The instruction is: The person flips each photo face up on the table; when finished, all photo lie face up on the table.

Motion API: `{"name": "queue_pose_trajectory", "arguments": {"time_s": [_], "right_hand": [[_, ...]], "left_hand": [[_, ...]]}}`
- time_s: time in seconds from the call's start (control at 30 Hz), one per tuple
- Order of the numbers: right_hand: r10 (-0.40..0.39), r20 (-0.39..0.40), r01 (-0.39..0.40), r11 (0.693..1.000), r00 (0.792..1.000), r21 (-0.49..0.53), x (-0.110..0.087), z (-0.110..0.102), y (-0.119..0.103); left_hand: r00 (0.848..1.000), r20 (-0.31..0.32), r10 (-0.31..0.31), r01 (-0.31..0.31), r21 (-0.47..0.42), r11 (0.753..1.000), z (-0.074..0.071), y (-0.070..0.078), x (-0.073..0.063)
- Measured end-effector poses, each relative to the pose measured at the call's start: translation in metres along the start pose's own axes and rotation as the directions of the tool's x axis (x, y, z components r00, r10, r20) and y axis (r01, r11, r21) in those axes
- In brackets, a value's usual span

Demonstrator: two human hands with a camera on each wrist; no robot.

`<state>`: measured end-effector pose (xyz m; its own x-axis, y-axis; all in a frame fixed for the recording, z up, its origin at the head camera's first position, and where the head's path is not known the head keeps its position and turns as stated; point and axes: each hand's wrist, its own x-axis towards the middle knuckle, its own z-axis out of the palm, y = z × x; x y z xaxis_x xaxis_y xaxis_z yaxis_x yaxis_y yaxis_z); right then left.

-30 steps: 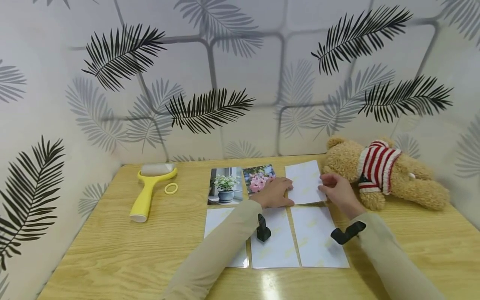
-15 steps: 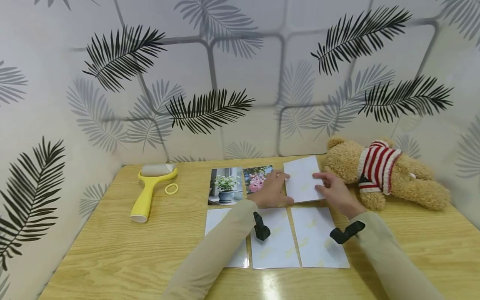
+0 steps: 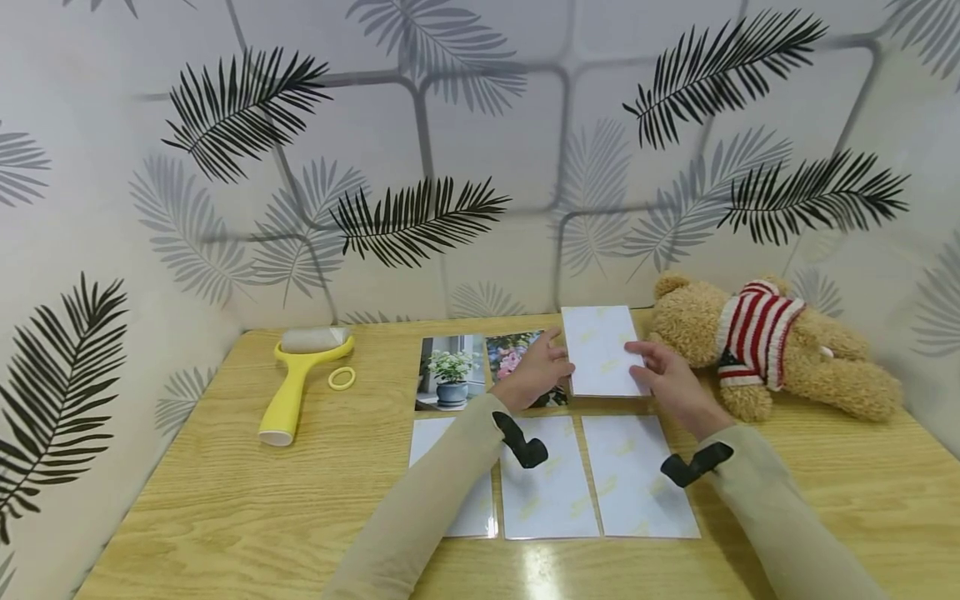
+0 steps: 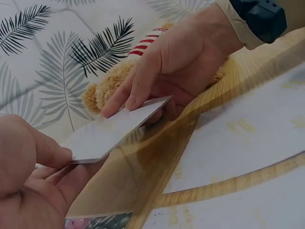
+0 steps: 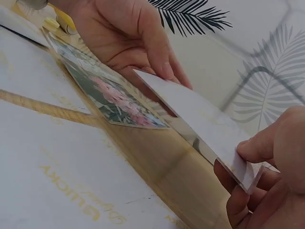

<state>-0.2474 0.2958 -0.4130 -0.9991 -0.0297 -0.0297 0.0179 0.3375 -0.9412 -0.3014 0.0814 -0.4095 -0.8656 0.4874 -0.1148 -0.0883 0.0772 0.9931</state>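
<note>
My two hands hold a photo print (image 3: 600,350) raised off the table, its white back with faint yellow lettering turned up. My left hand (image 3: 531,373) pinches its left edge; in the left wrist view the thumb lies on top and fingers are underneath. At the opposite edge, my right hand (image 5: 281,167) pinches with thumb above and fingers below. The print's picture side faces down, hidden from above. Just left lies a pink flower photo (image 5: 119,100), partly covered by my left hand in the head view. Beside that is a potted plant photo (image 3: 452,375).
Three prints lie white side up in a front row, including the right one (image 3: 637,475). A yellow-handled lint roller (image 3: 292,387) and yellow ring (image 3: 342,378) are at the left. A teddy bear (image 3: 690,321) in a striped sweater lies at the back right, near the wall.
The white-backed print has risen off the table and moved slightly back and left. My left hand has shifted left along with its edge, and my right thumb has moved further onto the print.
</note>
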Motion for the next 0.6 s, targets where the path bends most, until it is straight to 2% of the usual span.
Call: {"name": "queue_pose_trajectory", "arguments": {"time_s": [0.17,0.3,0.4,0.5,0.6], "right_hand": [[-0.047,0.012,0.048,0.991,0.999,-0.124,0.0,0.003,-0.001],[-0.04,0.072,0.057,0.968,0.997,-0.245,0.0,0.007,-0.005],[-0.044,0.105,0.074,0.951,0.994,-0.299,0.001,0.01,-0.007],[-0.062,0.11,0.094,0.942,0.992,-0.321,0.004,0.013,-0.008],[-0.059,0.14,0.099,0.948,0.988,-0.302,0.006,0.016,-0.008]], "left_hand": [[0.999,-0.031,0.016,-0.017,-0.054,0.998,0.002,0.002,-0.001],[0.999,-0.036,0.032,-0.036,-0.123,0.992,0.003,0.004,0.001],[0.999,-0.031,0.042,-0.046,-0.159,0.986,0.003,0.006,0.002],[0.999,-0.022,0.048,-0.051,-0.17,0.984,0.003,0.008,0.001],[0.998,-0.003,0.061,-0.06,-0.193,0.979,0.003,0.008,0.0]]}}
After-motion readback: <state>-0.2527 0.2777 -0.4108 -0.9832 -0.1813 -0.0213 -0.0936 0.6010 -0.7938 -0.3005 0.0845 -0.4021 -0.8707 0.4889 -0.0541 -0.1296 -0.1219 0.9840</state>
